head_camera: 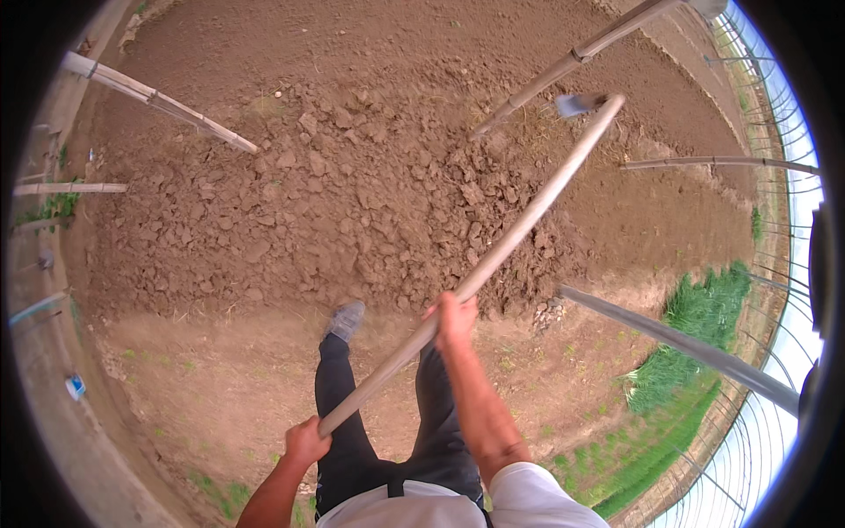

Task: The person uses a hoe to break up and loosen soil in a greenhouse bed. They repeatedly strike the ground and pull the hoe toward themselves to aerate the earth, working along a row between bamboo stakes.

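Note:
My left hand [307,441] grips the lower end of a long wooden handle [508,249]. Further up the same handle, my right hand [454,319] is closed around it. The handle slants up to the right and ends in a hoe head [575,104], whose blade is blurred and points left. Under the handle lies broken, cloddy soil [343,204], darker near the right side. The hoe head appears over the far right part of the soil; its height above the ground cannot be told. My grey shoe [346,319] stands at the near edge of the clods.
Bamboo poles stand at the far left [165,102] and far right [541,79] of the soil. A grey post [680,346] rises at right beside small stones [549,313]. Green plants [706,323] grow beyond it. A concrete strip [46,369] runs along the left.

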Action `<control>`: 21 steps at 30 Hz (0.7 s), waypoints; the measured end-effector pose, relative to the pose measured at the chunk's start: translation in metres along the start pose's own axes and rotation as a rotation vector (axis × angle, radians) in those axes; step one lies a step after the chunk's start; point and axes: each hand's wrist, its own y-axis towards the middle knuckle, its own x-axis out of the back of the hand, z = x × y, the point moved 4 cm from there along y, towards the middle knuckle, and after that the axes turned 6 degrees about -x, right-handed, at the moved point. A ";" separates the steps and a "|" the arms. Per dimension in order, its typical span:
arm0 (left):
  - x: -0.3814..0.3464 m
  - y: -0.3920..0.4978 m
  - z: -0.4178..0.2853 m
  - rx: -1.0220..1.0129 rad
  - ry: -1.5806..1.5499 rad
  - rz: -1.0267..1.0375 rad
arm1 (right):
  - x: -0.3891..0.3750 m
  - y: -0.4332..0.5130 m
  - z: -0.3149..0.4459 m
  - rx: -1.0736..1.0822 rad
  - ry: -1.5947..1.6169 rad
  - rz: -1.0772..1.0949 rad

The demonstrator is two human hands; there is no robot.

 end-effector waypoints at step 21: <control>0.006 -0.037 -0.035 0.224 0.191 -0.014 | -0.042 0.053 -0.100 -0.418 0.048 0.319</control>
